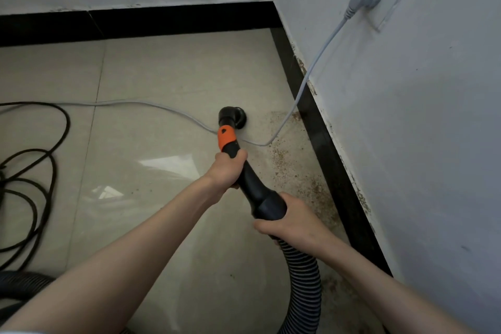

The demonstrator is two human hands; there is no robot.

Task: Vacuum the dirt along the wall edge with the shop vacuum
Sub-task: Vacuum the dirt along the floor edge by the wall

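Black rigid plastic vacuum wand (245, 179), likely light, steers best as gripped: left hand (227, 168) forward, right hand (287, 221) clasping its cuff.

- Soft, even daylight fills the view; nothing is dim.
- Two bright window-like reflections glare on the glossy beige floor tiles (168, 84), one near the middle and one further left.
- Shadows are faint and diffuse, with no hard edges.
- Wide-angle distortion bends the black skirting strip (162, 23) and white painted walls (406, 116) toward the edges.
- Overall detail is slightly soft, with compression smearing.
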